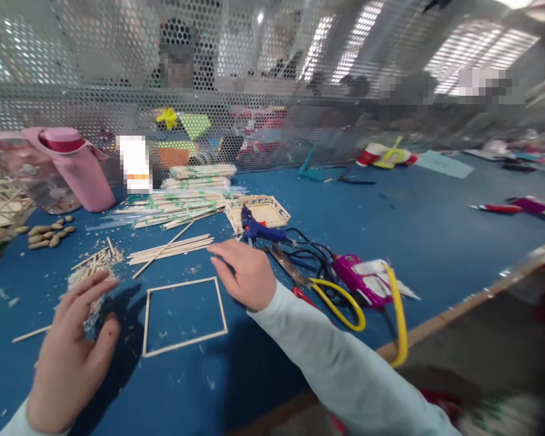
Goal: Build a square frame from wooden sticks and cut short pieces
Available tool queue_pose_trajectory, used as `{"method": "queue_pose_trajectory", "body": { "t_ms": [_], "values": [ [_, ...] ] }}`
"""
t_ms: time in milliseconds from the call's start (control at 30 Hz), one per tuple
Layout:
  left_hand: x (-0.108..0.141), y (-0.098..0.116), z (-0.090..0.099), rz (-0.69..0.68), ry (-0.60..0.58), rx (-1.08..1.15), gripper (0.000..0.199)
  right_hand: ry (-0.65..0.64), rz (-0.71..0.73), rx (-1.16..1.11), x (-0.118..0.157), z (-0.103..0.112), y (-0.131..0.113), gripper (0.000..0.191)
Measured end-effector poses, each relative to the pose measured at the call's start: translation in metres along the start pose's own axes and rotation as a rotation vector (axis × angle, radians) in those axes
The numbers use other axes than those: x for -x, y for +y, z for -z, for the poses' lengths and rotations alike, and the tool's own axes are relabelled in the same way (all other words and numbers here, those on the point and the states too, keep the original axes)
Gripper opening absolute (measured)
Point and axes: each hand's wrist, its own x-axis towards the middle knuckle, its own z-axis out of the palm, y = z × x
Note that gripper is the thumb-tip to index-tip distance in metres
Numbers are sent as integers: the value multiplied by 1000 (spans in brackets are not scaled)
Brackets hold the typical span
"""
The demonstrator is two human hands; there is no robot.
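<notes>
Stick frame [186,343] lies on the tabletop [172,393], seemingly longest left to right; your right hand [249,272] (the nearer one) is beside its far right corner, your left hand [72,348] leftward, fingers parted from thumbs, both hands empty.

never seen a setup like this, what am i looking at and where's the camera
There's no machine here: this single view comes from a camera worn on a person's head, looking forward and down. You see the wearer's bare left hand and right hand; neither appears to hold anything. Between them, on a blue table, lies a rectangular stick frame. Loose sticks lie beyond it. Past the right hand are a blue glue gun and yellow-handled scissors.
</notes>
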Motion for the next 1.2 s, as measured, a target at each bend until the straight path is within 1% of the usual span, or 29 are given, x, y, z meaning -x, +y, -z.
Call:
{"method": "queue_pose_trajectory", "body": {
  "t_ms": [100,200,333,433,567,600,667,767,867,1033,1100,1200],
  "values": [
    [-1,-6,-4,-113,4,-65,21,-28,20,6,2,-3,1,18],
    [-1,-13,-8,-146,-38,-141,19,-38,42,-19,5,-5,0,17],
    [-1,-14,-7,-144,-115,-236,21,-56,27,-53,8,-6,-2,17],
    [-3,-10,-3,-126,-160,-252,25,-58,19,-67,8,-5,-2,17],
    [-5,-8,0,-104,-243,-228,30,-2,57,-29,4,-2,0,16],
    [-6,-8,0,-97,-242,-245,31,27,70,-4,3,-1,1,16],
    [-6,-6,0,-84,-199,-324,31,83,97,50,0,1,4,17],
    [-6,-1,2,-71,-136,-463,33,109,117,100,-3,4,6,18],
    [-5,5,5,-50,-172,-505,32,75,94,129,-4,4,9,17],
    [-7,13,8,46,-295,-473,38,-15,56,104,-3,-3,12,20],
    [-10,15,8,81,-370,-473,39,-89,68,83,-1,-8,11,20],
    [-17,21,4,126,-477,-482,43,-225,147,48,-2,-18,4,18]
  ]
}}
